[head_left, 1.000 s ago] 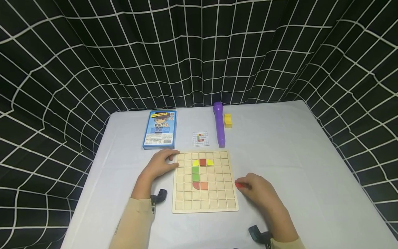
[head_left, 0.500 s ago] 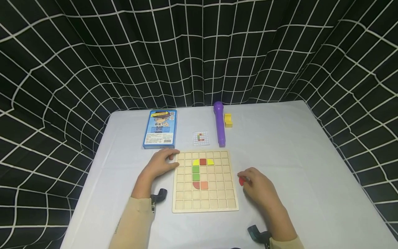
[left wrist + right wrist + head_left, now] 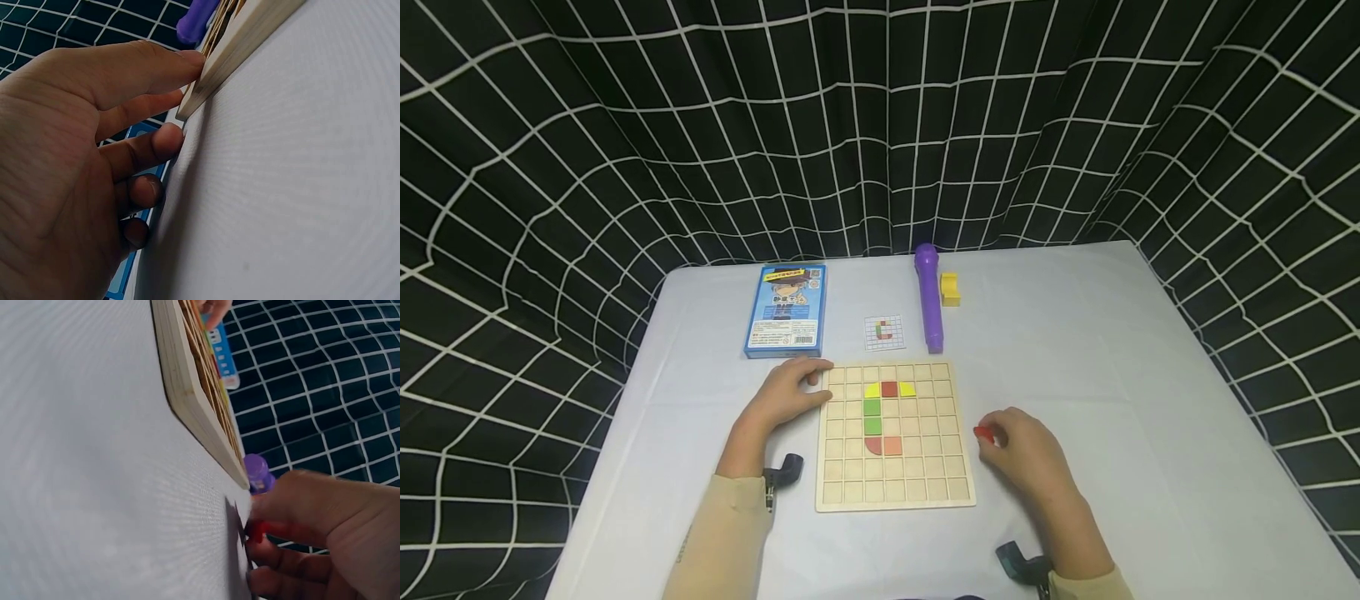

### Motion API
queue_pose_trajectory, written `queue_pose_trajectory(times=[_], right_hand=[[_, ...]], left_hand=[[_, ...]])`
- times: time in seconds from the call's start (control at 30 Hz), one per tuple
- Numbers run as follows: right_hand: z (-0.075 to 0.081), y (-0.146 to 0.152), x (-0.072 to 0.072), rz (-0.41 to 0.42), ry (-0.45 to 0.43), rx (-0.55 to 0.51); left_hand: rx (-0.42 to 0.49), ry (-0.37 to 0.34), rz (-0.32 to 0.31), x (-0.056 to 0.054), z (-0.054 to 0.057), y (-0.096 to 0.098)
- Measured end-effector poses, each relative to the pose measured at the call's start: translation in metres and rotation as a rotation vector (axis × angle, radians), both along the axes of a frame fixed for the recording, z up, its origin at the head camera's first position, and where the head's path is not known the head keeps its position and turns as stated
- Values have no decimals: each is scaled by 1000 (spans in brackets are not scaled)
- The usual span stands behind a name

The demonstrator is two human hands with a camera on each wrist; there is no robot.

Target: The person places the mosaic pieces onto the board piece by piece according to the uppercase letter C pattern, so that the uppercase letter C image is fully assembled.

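A square wooden grid board (image 3: 925, 492) lies flat on the table. On it, yellow, red, green and pinkish tiles form a C-like shape, with a pair of green tiles (image 3: 872, 417) down its left side. My left hand (image 3: 788, 392) rests at the board's upper left; its thumb and index finger touch the edge, the other fingers loosely bent, as the left wrist view shows. Just right of the board, my right hand (image 3: 1026, 450) pinches a small red tile (image 3: 983, 433) between thumb and fingers. In the right wrist view the red tile (image 3: 256, 531) is mostly hidden by fingers.
Behind the board lie a blue box (image 3: 786, 312), a small pattern card (image 3: 884, 333), a purple microphone-shaped stick (image 3: 929, 300) and a yellow block (image 3: 951, 290). A black curtain with white grid lines (image 3: 887, 125) surrounds the white table (image 3: 1150, 417).
My right hand has shifted slightly up and away from the board's right edge, turning the red tile in its fingers. My left hand and the tiles on the board stay put.
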State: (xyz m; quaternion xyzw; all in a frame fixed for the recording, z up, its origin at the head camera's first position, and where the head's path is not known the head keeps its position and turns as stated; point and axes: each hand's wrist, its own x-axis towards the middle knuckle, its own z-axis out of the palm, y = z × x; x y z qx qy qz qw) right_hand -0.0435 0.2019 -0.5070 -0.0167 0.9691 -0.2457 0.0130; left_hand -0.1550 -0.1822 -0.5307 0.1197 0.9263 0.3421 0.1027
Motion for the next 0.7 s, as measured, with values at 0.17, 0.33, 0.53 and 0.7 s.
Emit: queue_pose_trajectory(times=[0.17,0.33,0.53,0.7], right_hand=[[0,1,1,-77,16,-23],[5,3,3,-56,-54,-52],[10,9,3,85,-132,-95],[8,9,1,97,-128,-83]], left_hand=[[-2,7,-1,0,0,0],[-5,6,-3,0,0,0],[-2,-1,4,1,1,1],[3,1,4,1,2,1]])
